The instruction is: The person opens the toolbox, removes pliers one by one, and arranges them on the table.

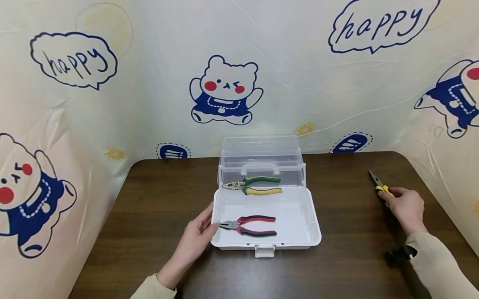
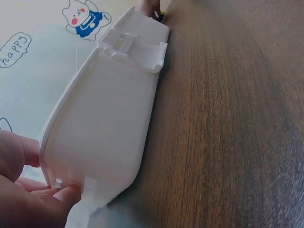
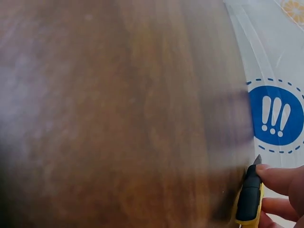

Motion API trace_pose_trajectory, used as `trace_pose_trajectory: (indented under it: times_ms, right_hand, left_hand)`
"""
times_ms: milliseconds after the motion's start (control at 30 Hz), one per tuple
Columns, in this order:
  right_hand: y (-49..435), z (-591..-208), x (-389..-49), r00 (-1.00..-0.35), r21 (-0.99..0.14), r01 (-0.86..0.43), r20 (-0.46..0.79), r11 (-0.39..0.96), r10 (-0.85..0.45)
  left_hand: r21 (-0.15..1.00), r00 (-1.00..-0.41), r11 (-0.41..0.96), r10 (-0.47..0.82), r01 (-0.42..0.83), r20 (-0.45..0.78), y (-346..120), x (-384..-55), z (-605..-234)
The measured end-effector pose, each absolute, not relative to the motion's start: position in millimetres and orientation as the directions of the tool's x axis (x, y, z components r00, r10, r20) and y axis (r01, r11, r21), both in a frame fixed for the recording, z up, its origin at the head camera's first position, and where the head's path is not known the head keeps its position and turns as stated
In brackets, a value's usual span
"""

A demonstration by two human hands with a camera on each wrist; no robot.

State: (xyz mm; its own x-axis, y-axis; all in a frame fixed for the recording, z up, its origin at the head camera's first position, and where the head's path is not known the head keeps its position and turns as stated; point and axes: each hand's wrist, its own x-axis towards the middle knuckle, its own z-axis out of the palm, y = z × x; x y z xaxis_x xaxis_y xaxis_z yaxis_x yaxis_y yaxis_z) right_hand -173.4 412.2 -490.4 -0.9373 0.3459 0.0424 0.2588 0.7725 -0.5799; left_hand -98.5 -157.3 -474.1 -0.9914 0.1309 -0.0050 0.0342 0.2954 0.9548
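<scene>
A white toolbox (image 1: 293,210) with a clear lid lies opened on the table. Inside it are red-and-black pliers (image 1: 256,226) near the front and green-and-yellow pliers (image 1: 262,186) at the back. My left hand (image 1: 195,234) grips the box's left side, near its front corner; in the left wrist view, thumb and fingers pinch the wall (image 2: 104,123) there. Off to the right, my right hand (image 1: 407,210) holds yellow-and-black needle-nose pliers (image 1: 378,182) by the handles, their tips pointing away from me. In the right wrist view, one dark handle (image 3: 249,199) shows beside the fingers.
The brown wooden table (image 1: 338,278) has rounded far corners. A cloth (image 1: 154,74) printed with bears surrounds its back and sides. The clear lid (image 1: 261,152) stands up behind the box, and a latch (image 1: 265,252) hangs at its front.
</scene>
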Motion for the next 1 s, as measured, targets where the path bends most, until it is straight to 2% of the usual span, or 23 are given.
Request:
trace_pose_trajectory:
  times_ms: [633,1000]
  right_hand:
    - [414.5,-489.6,-169.0,-0.954,-0.577,0.238,0.013,0.781,0.3]
    - [412.8,-486.6,-166.8,-0.948,-0.573,0.164,0.132,0.803,0.288]
  left_hand:
    - [0.962,-0.99,0.271,0.138,0.02,-0.018,-158.1,-98.9,-474.0]
    - [0.962,-0.99,0.272,0.139,0.009,-0.03,-157.7,-98.5,-472.2]
